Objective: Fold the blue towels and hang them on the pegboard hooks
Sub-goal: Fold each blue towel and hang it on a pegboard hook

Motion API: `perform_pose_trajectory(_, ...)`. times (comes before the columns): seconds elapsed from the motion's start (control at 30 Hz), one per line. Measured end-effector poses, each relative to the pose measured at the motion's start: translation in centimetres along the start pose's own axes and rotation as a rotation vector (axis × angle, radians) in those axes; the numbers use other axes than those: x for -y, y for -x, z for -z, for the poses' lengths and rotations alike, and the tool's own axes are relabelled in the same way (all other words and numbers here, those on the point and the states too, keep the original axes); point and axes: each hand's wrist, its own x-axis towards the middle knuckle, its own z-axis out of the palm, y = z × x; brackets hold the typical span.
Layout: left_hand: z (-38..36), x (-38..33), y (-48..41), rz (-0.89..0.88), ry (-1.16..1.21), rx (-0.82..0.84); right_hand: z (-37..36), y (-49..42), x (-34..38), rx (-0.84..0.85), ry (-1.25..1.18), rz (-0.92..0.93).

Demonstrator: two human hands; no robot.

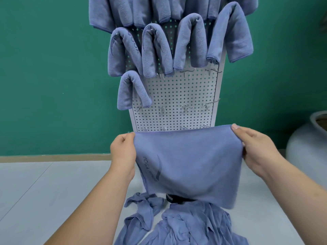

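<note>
A plain blue microfibre towel (191, 165) is held up, spread flat, in front of the lower part of a white perforated metal pegboard (177, 96). The towel's upper edge is stretched level between the two hands. The left hand (123, 152) has its fingers curled round the towel's upper left corner. The right hand (254, 147) pinches the upper right corner, with the thumb lying along the top edge. A dark printed logo with lettering (148, 167) runs down the towel near its left edge. The lower edge hangs just above a crumpled heap of blue towels (185, 225) lying on the pale grey surface (53, 191). Between the held towel and the heap a small dark object (175, 198) shows, but what it is cannot be told. Higher on the board, a row of four folded blue towels (155, 50) is draped over hooks. A single folded blue towel (132, 91) hangs below the left end of that row. More blue towels (141, 9) hang at the top, cut off by the edge of the view. Bare silver wire hooks (184, 73) stick out of the board to the right of the single towel and in the rows beneath it. Behind the board is a green wall (53, 68), and a rounded pale grey pot (307, 138) stands at the far right.
</note>
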Motion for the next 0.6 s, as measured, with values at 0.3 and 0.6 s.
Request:
perform_pose_trajectory(0.3, -3.7, 2.1, 4.7, -0.093, -0.188, 0.312, -5.4, 2.9, -3.4, 0.047, 0.202, 0.072)
perform_pose_trajectory(0.6, -5.4, 3.1, 7.2, -0.193, -0.247, 0.480, -8.0, 4.5, -5.4, 0.089, 0.495, 0.269)
